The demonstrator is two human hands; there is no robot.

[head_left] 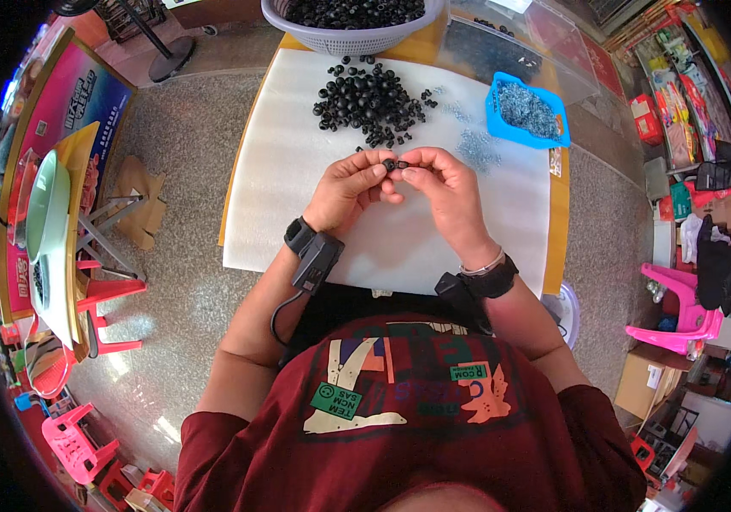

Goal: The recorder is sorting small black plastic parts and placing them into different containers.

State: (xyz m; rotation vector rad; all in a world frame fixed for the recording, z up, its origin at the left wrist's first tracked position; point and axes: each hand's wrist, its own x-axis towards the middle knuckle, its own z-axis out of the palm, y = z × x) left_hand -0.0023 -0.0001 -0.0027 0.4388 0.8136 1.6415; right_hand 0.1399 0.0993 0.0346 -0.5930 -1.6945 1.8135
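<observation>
Above the near half of a white foam sheet [271, 171], my two hands meet, fingertips almost touching. Between them is a small black plastic part [391, 164], perhaps two pieces together; the fingers partly cover it. My left hand [346, 189] pinches its left end between thumb and forefinger. On the other end, the thumb and forefinger of my right hand [449, 194] are closed. Just beyond my hands lies a heap of small round black plastic parts [367, 98]. Small clear plastic pieces [478, 149] are scattered right of the heap.
A blue plastic basket [495, 128] of clear pieces stands at the sheet's right edge. At the far edge sits a grey basket [344, 40] full of black parts. A clear plastic box [489, 51] is beside it. Pink stools [681, 311] and stocked shelves stand right.
</observation>
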